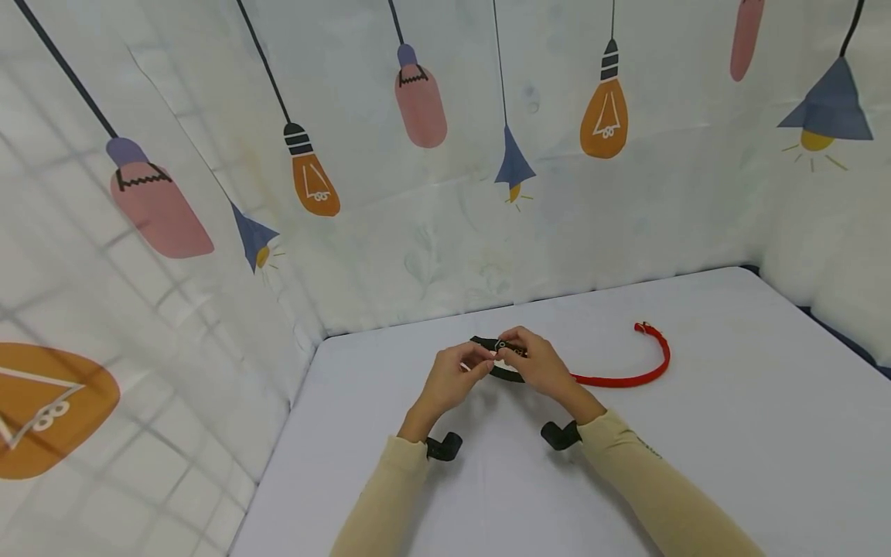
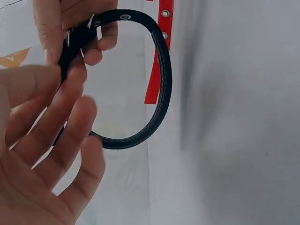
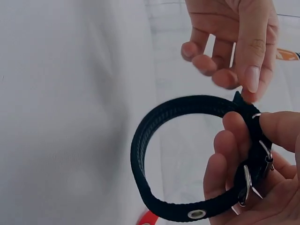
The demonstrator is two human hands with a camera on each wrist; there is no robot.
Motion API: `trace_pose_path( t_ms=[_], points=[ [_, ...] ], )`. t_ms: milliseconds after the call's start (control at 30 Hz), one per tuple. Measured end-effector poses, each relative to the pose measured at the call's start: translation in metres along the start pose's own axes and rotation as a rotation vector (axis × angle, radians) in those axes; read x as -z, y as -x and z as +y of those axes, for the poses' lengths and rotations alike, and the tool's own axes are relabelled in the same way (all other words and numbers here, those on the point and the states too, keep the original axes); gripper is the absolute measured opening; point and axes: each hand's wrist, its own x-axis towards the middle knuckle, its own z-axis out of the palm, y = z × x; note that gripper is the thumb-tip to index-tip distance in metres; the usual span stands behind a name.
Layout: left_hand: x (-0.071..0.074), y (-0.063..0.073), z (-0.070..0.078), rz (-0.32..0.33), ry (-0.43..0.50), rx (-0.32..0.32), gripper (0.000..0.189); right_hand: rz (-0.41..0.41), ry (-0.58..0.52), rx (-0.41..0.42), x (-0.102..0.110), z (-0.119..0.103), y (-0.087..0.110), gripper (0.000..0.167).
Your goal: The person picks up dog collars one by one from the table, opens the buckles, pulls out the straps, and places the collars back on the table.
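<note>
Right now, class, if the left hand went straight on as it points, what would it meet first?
Probably the dark collar: the left hand is close by its end, perhaps touching, though depth is unclear. The right hand holding it lies just beyond.

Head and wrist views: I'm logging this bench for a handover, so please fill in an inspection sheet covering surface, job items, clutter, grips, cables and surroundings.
Surface: white tabletop, with soft shadows.
Job items: black collar held in a loop; metal fittings and an eyelet show. Whether it is fastened cannot be told.
Clutter: only a red collar, lying unfastened in a curve.
Grips: right grip holds the black collar; left grip has its fingertips at the strap end, pinch unclear.
Cables: nothing seen.
Surroundings: wrinkled white backdrop printed with hanging lamps.
</note>
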Motion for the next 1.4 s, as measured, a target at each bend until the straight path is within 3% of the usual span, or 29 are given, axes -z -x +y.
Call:
trace_pose_path(
  t_ms=[133,233,400,533,667,1167,1267,1400],
  points=[
    [0.0,-0.002,-0.003,0.149,-0.025,0.005,0.015,0.0,-0.005,0.018,0.001,0.001,0.0,0.023],
    [0.0,-0.003,-0.005,0.195,-0.052,0.011,0.03,-0.015,-0.013,0.042,0.002,0.002,0.0,0.02],
    [0.003,-0.003,-0.01,0.144,-0.084,0.032,0.04,-0.035,0.009,0.084,0.004,0.002,0.0,0.017],
    [0.007,-0.002,-0.012,0.057,-0.027,0.015,0.035,-0.044,0.04,0.099,0.005,0.0,0.0,0.016],
    [0.008,-0.002,-0.013,0.013,0.009,0.005,0.03,-0.055,0.067,0.116,0.006,-0.001,0.0,0.015],
    [0.007,-0.003,-0.01,0.072,-0.031,-0.001,0.022,0.053,0.152,0.252,0.012,0.001,-0.002,0.013],
    [0.007,-0.003,-0.01,0.074,-0.022,0.009,0.021,0.066,0.153,0.254,0.012,0.001,-0.002,0.01],
    [0.006,-0.003,-0.011,0.077,-0.017,0.025,0.021,0.053,0.088,0.196,0.013,-0.001,-0.002,0.011]
  ],
)
